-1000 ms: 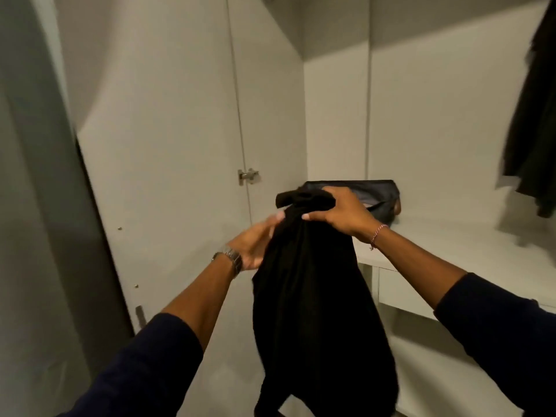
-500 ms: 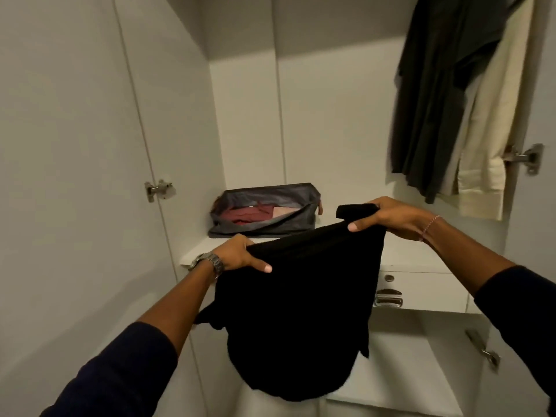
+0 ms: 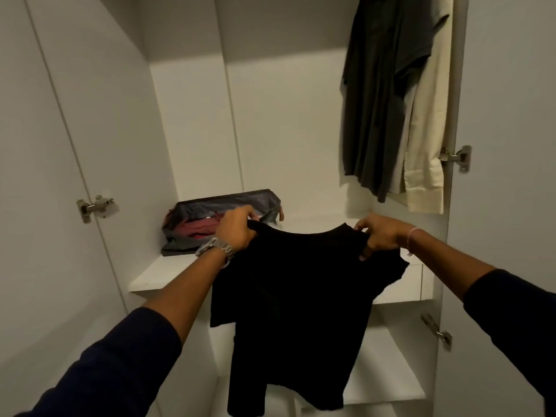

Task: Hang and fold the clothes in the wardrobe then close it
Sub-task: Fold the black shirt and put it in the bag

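Fingers of left hand (image 3: 237,228) and right hand (image 3: 377,236) clamped on black shirt (image 3: 294,311); reddish clothes (image 3: 200,228) inside grey pouch (image 3: 219,203).

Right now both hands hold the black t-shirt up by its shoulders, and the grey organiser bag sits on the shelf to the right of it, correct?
Not quite. The head view shows the grey organiser bag on the shelf to the left, behind the left hand. Both hands, right hand included, do hold the black t-shirt by its shoulders.

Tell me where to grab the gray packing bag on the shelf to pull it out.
Grip the gray packing bag by its near front edge, coming from the front left; its top is open and the left hand covers the right part.
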